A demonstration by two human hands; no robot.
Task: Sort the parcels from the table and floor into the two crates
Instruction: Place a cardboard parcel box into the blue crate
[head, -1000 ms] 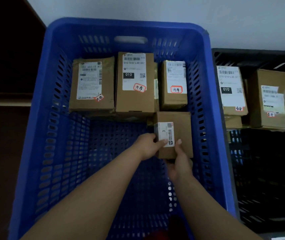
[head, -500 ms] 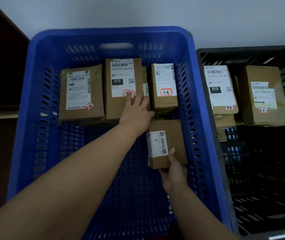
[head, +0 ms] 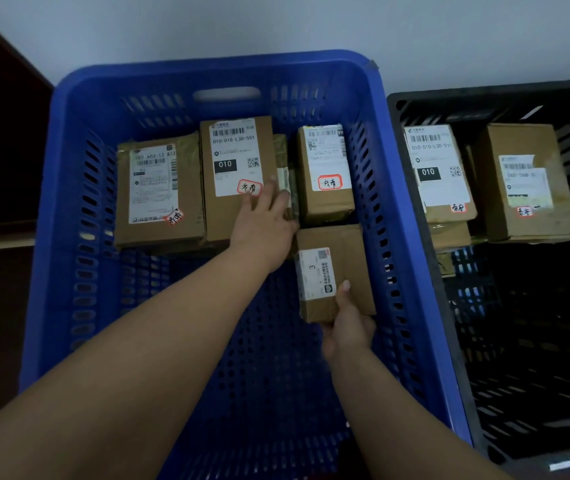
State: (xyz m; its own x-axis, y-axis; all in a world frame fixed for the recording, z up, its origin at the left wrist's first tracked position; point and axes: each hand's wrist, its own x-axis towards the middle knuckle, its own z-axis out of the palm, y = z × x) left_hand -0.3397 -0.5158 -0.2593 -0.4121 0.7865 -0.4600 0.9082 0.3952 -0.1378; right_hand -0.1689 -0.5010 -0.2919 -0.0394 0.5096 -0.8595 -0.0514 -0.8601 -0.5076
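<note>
Inside the blue crate (head: pixel 69 237), the right hand (head: pixel 347 329) grips a small parcel (head: pixel 334 271) by its near end. The left hand (head: pixel 264 220) lies flat, fingers straight, on the middle parcel (head: pixel 235 174). Held so shallowly, the small parcel could tip and land askew.

Looks like a parcel-sorting corner of a mailroom or courier depot. Holds a big blue perforated plastic crate (head: pixel 69 237) at centre and a black slatted plastic crate (head: pixel 519 375) at 3 o'clock, both loaded with brown cardboard parcels (head: pixel 235 174) bearing barcoded white shipping labels (head: pixel 439 164). Backs onto a plain white wall (head: pixel 276 26) at 12 o'clock.
</note>
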